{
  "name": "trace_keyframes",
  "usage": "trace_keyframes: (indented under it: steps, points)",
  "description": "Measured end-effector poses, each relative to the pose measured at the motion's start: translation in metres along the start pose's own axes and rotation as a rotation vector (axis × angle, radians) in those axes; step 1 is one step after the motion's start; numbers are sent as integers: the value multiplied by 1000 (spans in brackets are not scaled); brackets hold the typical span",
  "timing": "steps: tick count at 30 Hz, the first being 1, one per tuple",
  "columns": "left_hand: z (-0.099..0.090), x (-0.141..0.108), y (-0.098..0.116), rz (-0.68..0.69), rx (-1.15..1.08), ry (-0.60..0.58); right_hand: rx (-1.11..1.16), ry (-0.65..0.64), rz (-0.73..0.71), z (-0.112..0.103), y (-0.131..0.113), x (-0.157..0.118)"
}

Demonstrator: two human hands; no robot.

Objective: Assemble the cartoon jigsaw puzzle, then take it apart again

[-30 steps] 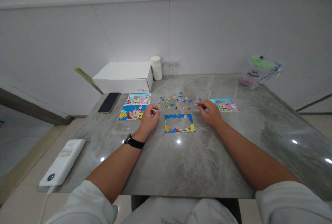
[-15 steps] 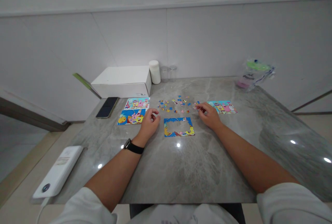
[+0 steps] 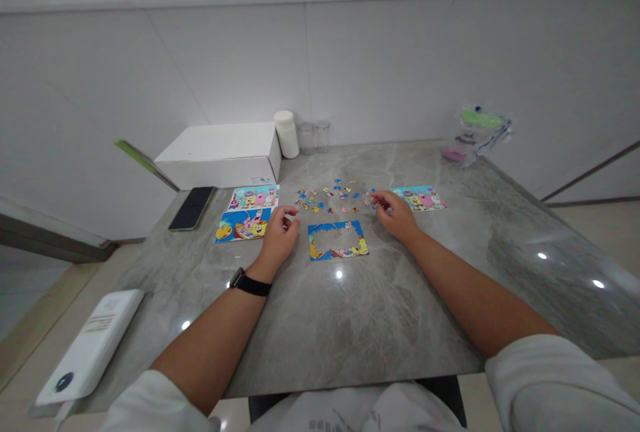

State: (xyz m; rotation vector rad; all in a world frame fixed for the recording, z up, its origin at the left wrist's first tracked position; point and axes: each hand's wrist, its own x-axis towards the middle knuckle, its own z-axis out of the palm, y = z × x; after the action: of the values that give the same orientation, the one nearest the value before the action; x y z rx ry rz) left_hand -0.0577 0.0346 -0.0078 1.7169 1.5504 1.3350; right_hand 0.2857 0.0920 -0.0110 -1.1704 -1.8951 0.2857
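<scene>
Small loose puzzle pieces (image 3: 331, 210) lie scattered on the grey table, behind a blue puzzle frame (image 3: 339, 253) with a bare middle. My left hand (image 3: 282, 232) rests beside the blue picture card (image 3: 240, 225), its fingers curled but apart and nothing seen in them. My right hand (image 3: 395, 213) is at the right edge of the pieces, thumb and fingertips close together; whatever may be between them is too small to make out. One picture card (image 3: 253, 198) lies behind the blue one, another (image 3: 423, 199) just behind my right hand.
A phone (image 3: 193, 209) lies at the left, with a white box (image 3: 215, 171) behind it. A white bottle (image 3: 287, 135) and two clear glasses (image 3: 322, 137) stand near the wall. At the back right sits a plastic bag (image 3: 475, 139); a white power bank (image 3: 95, 342) is at the front left.
The whole view has shifted slightly, so things appear a little further left. Both hands keep nearly the same places, my right hand still by the pieces.
</scene>
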Motion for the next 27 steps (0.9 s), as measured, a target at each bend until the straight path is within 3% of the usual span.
trace_keyframes:
  steps: [8, 27]
  points:
    - [0, 1, -4, 2, 24, -44, 44, -7, 64, 4, 4, 2]
    - [-1, 2, 1, 24, 19, -6, -29, 90, 115, -3, -4, 12]
